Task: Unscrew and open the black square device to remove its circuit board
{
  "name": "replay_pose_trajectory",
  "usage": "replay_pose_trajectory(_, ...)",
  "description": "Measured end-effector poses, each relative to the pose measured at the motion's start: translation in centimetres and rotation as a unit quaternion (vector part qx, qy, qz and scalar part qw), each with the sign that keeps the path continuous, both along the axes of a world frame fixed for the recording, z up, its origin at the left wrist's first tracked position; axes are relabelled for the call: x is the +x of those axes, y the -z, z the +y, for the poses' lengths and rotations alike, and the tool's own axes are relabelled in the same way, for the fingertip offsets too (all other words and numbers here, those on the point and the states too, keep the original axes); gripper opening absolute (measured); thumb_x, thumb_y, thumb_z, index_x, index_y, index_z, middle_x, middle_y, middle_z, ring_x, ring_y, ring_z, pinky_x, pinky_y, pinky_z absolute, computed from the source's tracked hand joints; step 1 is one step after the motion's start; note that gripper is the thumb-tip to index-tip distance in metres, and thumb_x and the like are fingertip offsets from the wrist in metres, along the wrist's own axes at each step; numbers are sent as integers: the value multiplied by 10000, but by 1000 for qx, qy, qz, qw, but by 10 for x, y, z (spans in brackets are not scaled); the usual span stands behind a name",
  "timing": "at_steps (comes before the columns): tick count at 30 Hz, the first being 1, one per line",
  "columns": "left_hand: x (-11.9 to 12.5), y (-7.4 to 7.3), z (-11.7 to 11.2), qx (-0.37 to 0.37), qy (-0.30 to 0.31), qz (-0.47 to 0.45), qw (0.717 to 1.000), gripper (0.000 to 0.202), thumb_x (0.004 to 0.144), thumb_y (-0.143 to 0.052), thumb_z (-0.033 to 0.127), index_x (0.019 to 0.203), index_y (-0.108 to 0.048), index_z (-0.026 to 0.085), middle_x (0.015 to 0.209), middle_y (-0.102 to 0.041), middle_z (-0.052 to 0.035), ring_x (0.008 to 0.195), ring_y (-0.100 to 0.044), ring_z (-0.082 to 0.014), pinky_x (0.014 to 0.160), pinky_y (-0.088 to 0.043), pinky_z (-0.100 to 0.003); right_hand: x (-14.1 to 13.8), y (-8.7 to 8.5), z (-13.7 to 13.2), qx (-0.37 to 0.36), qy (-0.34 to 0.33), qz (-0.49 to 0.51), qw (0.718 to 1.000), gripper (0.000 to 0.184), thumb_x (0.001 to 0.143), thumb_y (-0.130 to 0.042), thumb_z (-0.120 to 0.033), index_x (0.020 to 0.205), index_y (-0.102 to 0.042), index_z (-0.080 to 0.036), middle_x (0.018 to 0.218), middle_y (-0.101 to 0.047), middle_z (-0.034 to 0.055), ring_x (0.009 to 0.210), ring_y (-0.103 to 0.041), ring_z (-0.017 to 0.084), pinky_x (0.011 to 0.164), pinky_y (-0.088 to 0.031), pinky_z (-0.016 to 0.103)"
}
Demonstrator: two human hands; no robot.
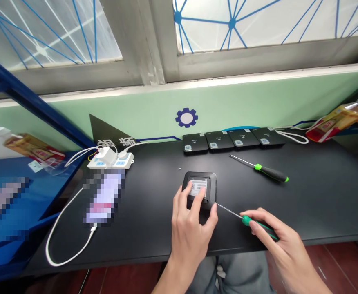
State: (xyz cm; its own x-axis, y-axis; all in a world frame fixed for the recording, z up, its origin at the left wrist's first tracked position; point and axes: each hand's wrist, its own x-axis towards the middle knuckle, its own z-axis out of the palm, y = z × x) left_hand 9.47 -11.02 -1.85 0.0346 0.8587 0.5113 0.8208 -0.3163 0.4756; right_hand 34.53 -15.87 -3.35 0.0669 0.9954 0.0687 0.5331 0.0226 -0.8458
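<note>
A small black square device (210,183) with a white label lies on the black table (320,196) in front of me. My left hand (191,228) rests on it, fingers spread over its near side and holding it down. My right hand (274,241) is closed on a green-handled screwdriver (249,220). Its thin shaft points left, and the tip touches the device's near right corner.
Several black devices (229,141) stand in a row at the back. A second green-and-black screwdriver (267,171) lies behind my right hand. A white power strip (111,160), a phone on a white cable (65,228) and a tiny screw (179,168) lie to the left. Snack bags sit at both ends.
</note>
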Motion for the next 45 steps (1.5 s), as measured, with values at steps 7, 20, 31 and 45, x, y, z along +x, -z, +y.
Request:
replay_pose_trajectory(7, 3, 1, 0, 19, -13, 14, 1000, 341, 1110, -712, 287, 1445, -761, 245, 1574, -689, -178, 1456, -666, -445, 1124, -675, -645, -2, -2, 2, -5, -6, 13, 1000, 335, 1084, -697, -579, 1191, -870, -312, 1207, -846, 18, 1182, -812, 184, 959, -613, 145)
replay_pose_trajectory(20, 6, 2, -1, 26, -16, 40, 999, 363, 1108, -727, 293, 1466, -734, 230, 1588, -672, -198, 1444, -666, -448, 1143, -661, -658, -3, -13, 4, -24, -5, 15, 1000, 385, 1084, -687, -605, 1163, -854, -268, 1136, -822, 32, 1019, -778, 161, 874, -599, 149)
replay_pose_trajectory(31, 5, 4, -3, 27, 9, 114, 993, 406, 1095, -740, 268, 1488, -744, 165, 1609, -648, -254, 1487, -622, -526, 1128, -672, -716, 17, -40, 31, -16, 3, -35, 999, 418, 1048, -708, -674, 1121, -872, -296, 1072, -809, 21, 966, -753, 164, 818, -571, 206)
replay_pose_trajectory(45, 6, 2, -3, 31, 12, 123, 992, 430, 1072, -769, 253, 1487, -763, 141, 1604, -651, -278, 1478, -632, -543, 1140, -666, -711, 17, -56, 51, -18, -47, -73, 996, 427, 1087, -655, -679, 1119, -852, -301, 1081, -809, 23, 957, -732, 189, 812, -543, 282)
